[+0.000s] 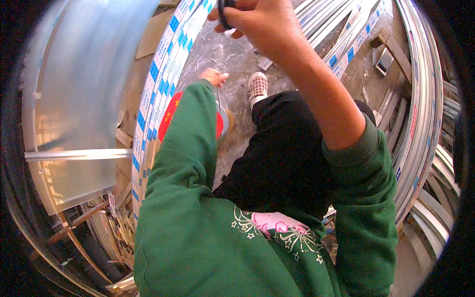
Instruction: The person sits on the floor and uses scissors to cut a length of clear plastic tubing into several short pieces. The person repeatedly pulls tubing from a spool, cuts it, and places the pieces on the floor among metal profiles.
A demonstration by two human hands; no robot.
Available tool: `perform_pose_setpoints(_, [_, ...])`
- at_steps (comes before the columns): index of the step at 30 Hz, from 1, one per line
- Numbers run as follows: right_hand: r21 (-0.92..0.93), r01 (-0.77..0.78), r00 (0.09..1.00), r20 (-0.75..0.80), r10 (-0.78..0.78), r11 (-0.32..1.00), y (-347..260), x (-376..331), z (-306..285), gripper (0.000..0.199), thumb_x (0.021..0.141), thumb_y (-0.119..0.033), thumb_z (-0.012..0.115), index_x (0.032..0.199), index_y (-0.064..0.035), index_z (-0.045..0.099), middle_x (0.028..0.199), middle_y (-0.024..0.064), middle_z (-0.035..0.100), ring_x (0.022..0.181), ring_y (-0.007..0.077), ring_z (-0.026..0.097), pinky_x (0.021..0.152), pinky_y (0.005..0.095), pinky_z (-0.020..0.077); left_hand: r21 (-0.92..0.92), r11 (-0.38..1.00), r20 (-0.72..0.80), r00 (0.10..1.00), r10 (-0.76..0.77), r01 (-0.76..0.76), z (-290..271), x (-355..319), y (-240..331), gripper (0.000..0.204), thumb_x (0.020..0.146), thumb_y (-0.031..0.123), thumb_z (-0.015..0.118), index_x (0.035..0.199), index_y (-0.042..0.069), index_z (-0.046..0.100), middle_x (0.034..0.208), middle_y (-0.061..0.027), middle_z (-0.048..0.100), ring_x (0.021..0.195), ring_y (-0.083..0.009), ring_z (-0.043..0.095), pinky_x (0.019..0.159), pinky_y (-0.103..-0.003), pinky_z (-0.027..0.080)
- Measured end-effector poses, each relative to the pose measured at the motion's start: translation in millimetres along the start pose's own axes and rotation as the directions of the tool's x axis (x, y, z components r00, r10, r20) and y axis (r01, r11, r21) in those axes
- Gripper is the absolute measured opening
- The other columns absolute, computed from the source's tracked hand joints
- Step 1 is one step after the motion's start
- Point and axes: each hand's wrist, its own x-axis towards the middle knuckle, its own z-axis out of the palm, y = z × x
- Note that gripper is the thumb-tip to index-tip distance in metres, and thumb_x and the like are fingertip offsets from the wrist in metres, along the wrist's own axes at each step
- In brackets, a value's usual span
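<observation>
My left hand point(213, 76) is closed, low over the floor, and a thin grey strand point(218, 95) runs down from it. Beside that forearm shows a red thing with yellow markings point(170, 115), partly hidden by my green sleeve. Next to it is a blue-grey and tan thing point(228, 121), too covered to name. Raised at the top edge, my right hand point(267, 24) has its fingers closed round a black looped piece point(225, 14). The rest of that piece is cut off by the picture's edge.
Long white profiles with blue-printed film point(163, 64) stretch along my left. More long profiles point(415, 114) curve past on the right, with others point(326, 20) ahead. A large translucent sheet point(89, 74) stands at far left. My checkered shoe point(258, 85) rests on the grey floor point(205, 49).
</observation>
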Motion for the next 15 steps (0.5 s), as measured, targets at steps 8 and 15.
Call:
perform_pose_setpoints(8, [-0.087,-0.052,0.997,0.051,0.056,0.995,-21,-17,-4,0.03,0.085,0.0,0.062,0.111,0.013,0.057,0.08,0.0138,0.069,0.068,0.0123,0.062,0.057,0.0264,0.047,-0.742,0.669,0.051,0.999,-0.011,0.046,-81,-17,-93,0.042,0.093,0.025,0.066,0.121,-0.004,0.054,0.107,-0.0182,0.063,0.102,-0.0292,0.067,0.089,-0.036,0.057])
perform_pose_setpoints(15, [0.0,-0.107,0.99,0.089,0.107,0.994,-25,-17,8,0.021,0.088,0.0,0.063,0.107,0.0085,0.058,0.079,0.0105,0.068,0.067,0.0103,0.06,0.055,0.0223,0.0454,-0.972,0.005,-0.217,0.884,-0.414,-0.236,-96,-82,-207,0.044,0.098,0.031,0.057,0.117,-0.008,0.048,0.112,-0.0265,0.057,0.114,-0.0433,0.054,0.104,-0.054,0.046])
